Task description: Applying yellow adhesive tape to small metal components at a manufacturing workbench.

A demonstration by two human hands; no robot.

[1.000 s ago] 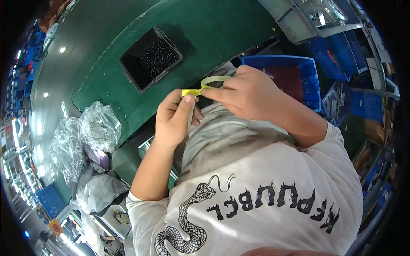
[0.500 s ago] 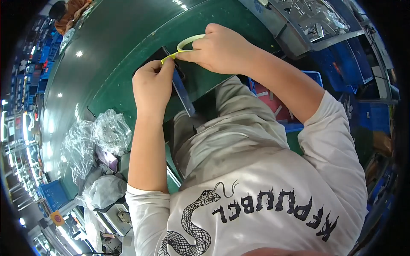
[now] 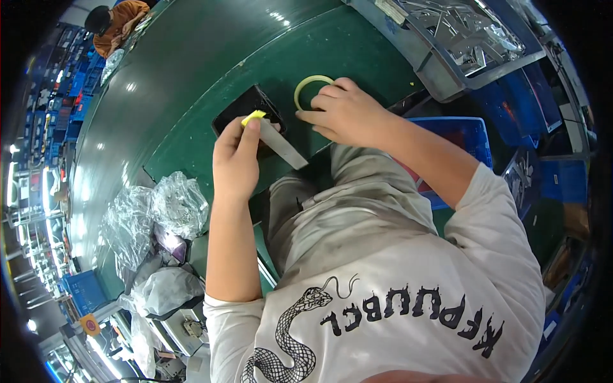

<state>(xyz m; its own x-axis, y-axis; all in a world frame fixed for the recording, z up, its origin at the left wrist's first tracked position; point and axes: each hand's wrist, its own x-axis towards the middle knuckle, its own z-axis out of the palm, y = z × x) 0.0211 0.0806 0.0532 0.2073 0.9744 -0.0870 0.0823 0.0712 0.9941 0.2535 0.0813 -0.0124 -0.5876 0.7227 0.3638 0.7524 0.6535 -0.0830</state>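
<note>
In our left hand (image 3: 236,153), pinched between thumb and fingers, is a grey strip (image 3: 285,149) with yellow tape (image 3: 254,117) at the pinched end. Just beyond that grip sits a black bin (image 3: 257,96); to the grip's right, our right hand (image 3: 345,115) holds a tape roll (image 3: 313,78). A loosened pinch could, we judge, drop the strip.

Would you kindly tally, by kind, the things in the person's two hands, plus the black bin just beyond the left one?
Tape roll, in the right hand: 1
Flat grey bar, in the left hand: 1
Yellow tape piece, at the bar's end: 1
Black bin: 1
Total: 4
</note>
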